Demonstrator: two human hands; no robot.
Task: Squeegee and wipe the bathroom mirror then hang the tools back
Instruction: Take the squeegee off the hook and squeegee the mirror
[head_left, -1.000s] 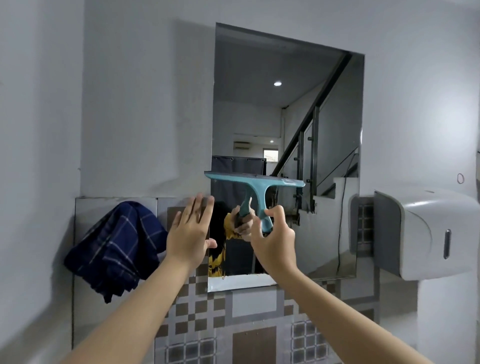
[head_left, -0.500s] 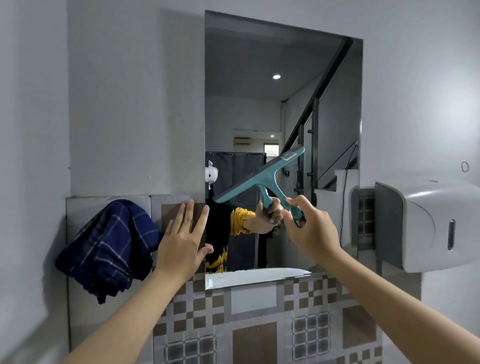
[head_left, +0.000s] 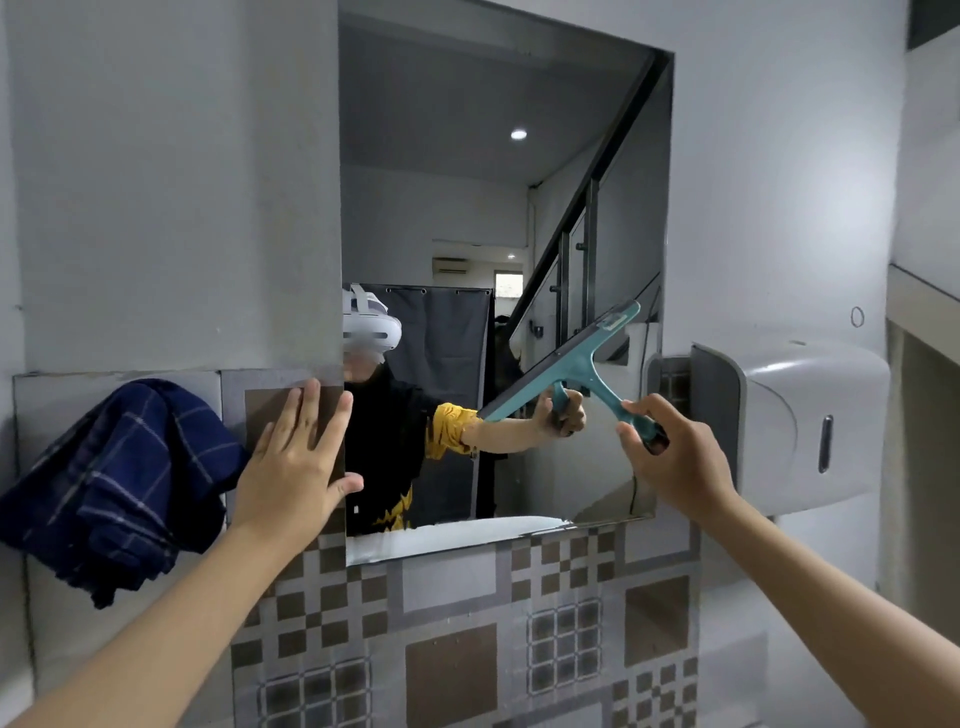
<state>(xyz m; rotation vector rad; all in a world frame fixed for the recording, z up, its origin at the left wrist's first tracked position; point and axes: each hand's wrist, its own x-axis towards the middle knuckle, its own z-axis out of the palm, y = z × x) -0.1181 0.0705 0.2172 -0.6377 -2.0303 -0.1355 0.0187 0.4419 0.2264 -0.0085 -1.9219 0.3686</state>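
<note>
Right now my right hand has its grip wrapped round the handle of the teal squeegee, whose blade lies slanted across the lower right part of the mirror, upper end toward the mirror's right edge. My left hand has no grip on anything: fingers straight and spread, palm flat against the tiled wall at the mirror's left edge. The blue checked cloth hangs on the wall just left of that hand, untouched.

What worries me is the slant. I cannot tell whether the whole blade edge meets the glass; if only one end presses, I judge the stroke would leave streaks. The blade's upper end is also near the white dispenser mounted just right of the mirror, so a careless sweep that way could knock it. A pale band runs along the mirror's bottom edge, and I'd guess it needs the cloth. The handle is held low down, so the squeegee could twist under pressure.

Compared with a second ago, the blade has swung from level at the mirror's lower middle to this steep tilt farther right, and my right hand has travelled right with it. The left hand has stayed planted at the left edge.
</note>
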